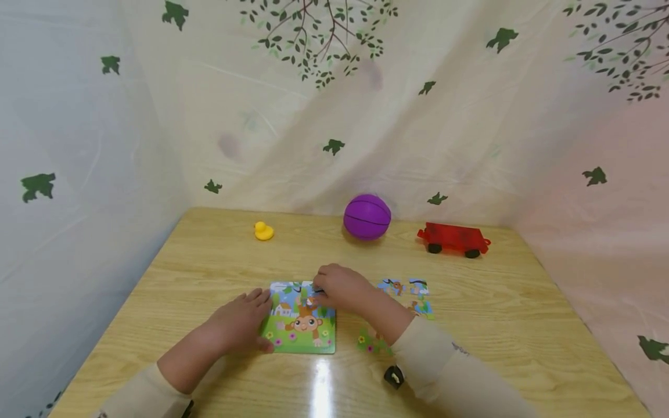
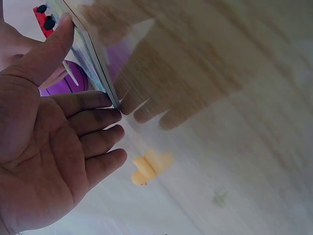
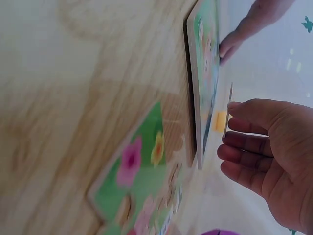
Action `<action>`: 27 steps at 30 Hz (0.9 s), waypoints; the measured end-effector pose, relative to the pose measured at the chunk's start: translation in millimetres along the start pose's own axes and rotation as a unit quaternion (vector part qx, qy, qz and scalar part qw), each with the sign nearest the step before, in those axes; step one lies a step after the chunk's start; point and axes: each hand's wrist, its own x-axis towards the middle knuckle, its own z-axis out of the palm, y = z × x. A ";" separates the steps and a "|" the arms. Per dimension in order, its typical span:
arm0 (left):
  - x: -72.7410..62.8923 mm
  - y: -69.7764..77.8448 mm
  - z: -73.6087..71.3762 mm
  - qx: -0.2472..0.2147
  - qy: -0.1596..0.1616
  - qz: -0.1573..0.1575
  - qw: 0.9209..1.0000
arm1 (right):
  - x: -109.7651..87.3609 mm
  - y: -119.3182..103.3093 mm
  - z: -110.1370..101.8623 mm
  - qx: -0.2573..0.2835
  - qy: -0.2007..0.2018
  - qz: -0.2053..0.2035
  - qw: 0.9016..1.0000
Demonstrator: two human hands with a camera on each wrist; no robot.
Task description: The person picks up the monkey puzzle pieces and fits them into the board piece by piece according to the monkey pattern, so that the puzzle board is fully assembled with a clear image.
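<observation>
On the table [image 1: 209, 255], near the middle, lies a square puzzle board [image 1: 300, 343]. It shows a brown monkey with a big smiling face, a little house, a white fence, green grass and some flowers. The left hand [image 1: 240, 319] is at the left side of the board. Its grip is spread: the fingers are almost straight, the tips touch the edge, and the thumb is by the near corner. The right hand [image 1: 342, 290] is up over the far right corner of the board. Its grip is pinching a thin puzzle piece [image 3: 226, 120] between thumb and finger. The piece is seen from its side, up off the board, so I cannot tell what is painted on it. The right hand also hides some of that corner.

To the right of the board lie some loose pieces [image 1: 422, 309], flat on the table. Some are blue with brown bits, and the nearest are green with a pink flower and a yellow one. The right arm covers part of them.

At the back of the table sit a yellow duck [image 1: 263, 231] on the left, a purple ball [image 1: 367, 217] in the middle and a red wagon [image 1: 453, 238] with black wheels on the right. Behind them hangs a pale cloth [image 1: 261, 116] with green leaves and branches on it.
</observation>
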 end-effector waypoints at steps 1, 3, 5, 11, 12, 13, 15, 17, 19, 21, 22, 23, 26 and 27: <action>-0.1 0.2 -0.2 0.000 0.000 0.001 1.000 | 3.0 -3.0 0.7 -0.003 0.001 -0.005 1.000; -0.3 0.7 -0.9 0.000 0.001 0.001 1.000 | 8.8 -8.5 2.2 -0.012 0.002 -0.015 1.000; -0.6 1.4 -1.5 0.000 -0.001 -0.001 1.000 | 14.4 -13.5 4.0 -0.025 0.001 -0.021 0.999; -0.5 3.5 -3.0 -0.003 -0.009 0.002 1.000 | 29.5 -24.8 11.2 -0.062 -0.022 -0.017 0.998; -0.4 3.8 -3.3 -0.004 -0.010 0.003 1.000 | 31.6 -26.4 12.2 -0.067 -0.026 -0.016 0.997; -0.7 4.1 -3.4 -0.004 -0.011 0.003 1.000 | 33.7 -27.9 13.8 -0.074 -0.030 -0.015 0.997; -1.6 4.4 -3.6 -0.004 -0.011 0.002 1.000 | 37.5 -30.8 16.3 -0.088 -0.033 -0.015 0.995; -2.5 4.6 -3.7 -0.004 -0.010 0.003 1.000 | 40.3 -33.6 17.5 -0.104 -0.036 -0.016 0.994; -3.2 4.9 -3.9 -0.003 -0.008 0.006 1.000 | 42.3 -36.1 18.0 -0.116 -0.038 -0.018 0.992; -3.3 5.0 -4.1 -0.002 -0.006 0.009 1.000 | 44.0 -38.1 17.6 -0.123 -0.039 -0.019 0.991; -3.2 5.2 -4.1 -0.003 -0.005 0.010 1.000 | 44.8 -38.8 17.7 -0.123 -0.041 -0.018 0.991; -3.4 5.1 -4.0 -0.002 -0.005 0.010 1.000 | 45.8 -38.9 19.0 -0.123 -0.041 -0.018 0.991; -4.0 4.4 -3.2 0.000 -0.003 0.009 1.000 | 47.3 -40.3 19.1 -0.127 -0.047 -0.014 0.991; -4.1 4.1 -3.0 -0.001 -0.002 0.009 1.000 | 47.5 -40.8 18.9 -0.129 -0.048 -0.013 0.990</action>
